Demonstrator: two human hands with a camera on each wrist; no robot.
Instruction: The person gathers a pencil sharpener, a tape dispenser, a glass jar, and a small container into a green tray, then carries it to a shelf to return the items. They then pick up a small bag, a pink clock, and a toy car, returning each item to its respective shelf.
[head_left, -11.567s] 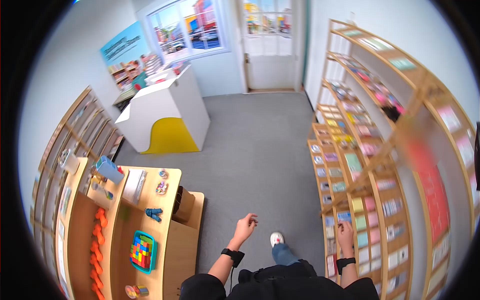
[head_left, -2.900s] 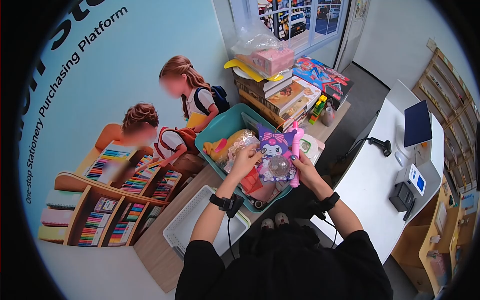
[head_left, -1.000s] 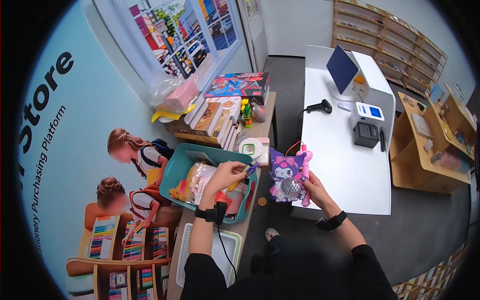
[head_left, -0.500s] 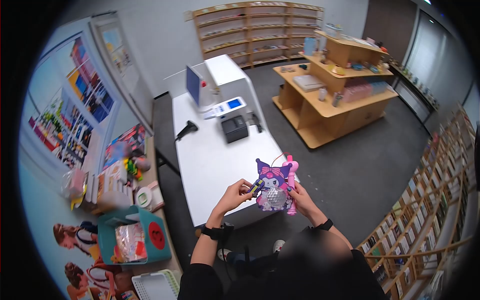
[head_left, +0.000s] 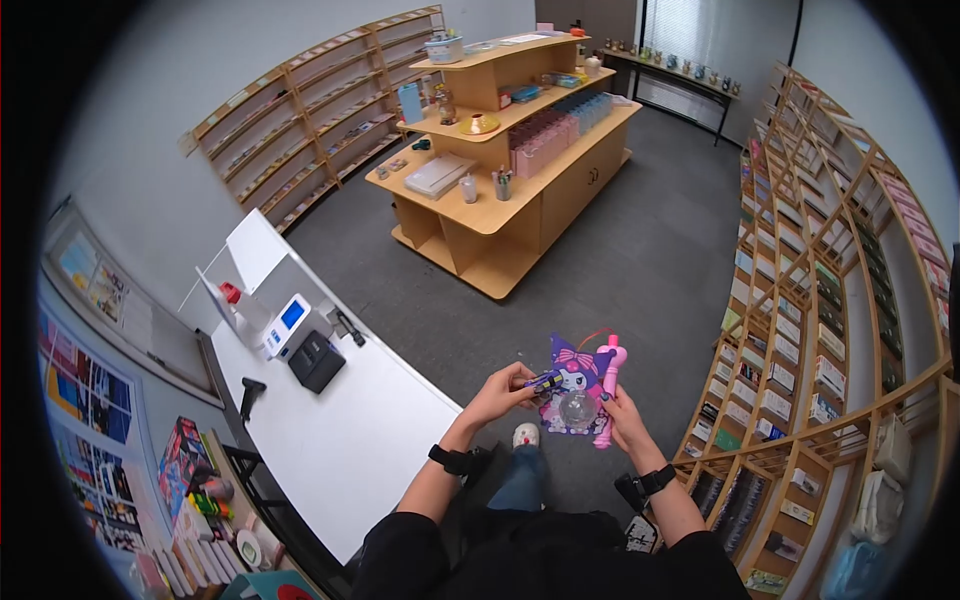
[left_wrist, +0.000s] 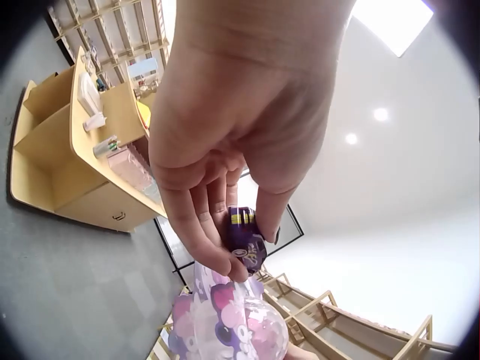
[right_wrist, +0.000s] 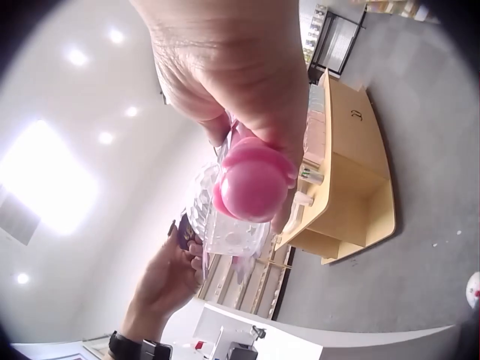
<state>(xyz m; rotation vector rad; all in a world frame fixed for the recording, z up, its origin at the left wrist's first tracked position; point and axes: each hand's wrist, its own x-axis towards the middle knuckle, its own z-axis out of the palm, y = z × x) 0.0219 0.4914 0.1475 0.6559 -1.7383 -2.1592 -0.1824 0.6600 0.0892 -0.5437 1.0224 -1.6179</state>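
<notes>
My left hand [head_left: 503, 394] pinches a small dark purple object with yellow marks [left_wrist: 247, 238] between thumb and fingers. My right hand [head_left: 629, 424] grips a pink wand [head_left: 609, 395] together with a purple cartoon-character package [head_left: 576, 385] that has a clear dome at its front. The small object is held at the left edge of the package in the head view. In the right wrist view the wand's rounded pink end [right_wrist: 256, 191] points at the camera, and the fingers behind it are partly hidden.
A white counter [head_left: 340, 450] with a black printer [head_left: 317, 363] and scanner [head_left: 251, 398] stands at the left. Ahead is a wooden display unit [head_left: 485, 215]. Tall shelves [head_left: 780, 360] line the right side. Grey floor [head_left: 640, 230] lies between.
The view has swung right, from the teal bin and side table past the counter toward the display unit. The small purple object came up from over the bin in my left hand; the right kept its grip.
</notes>
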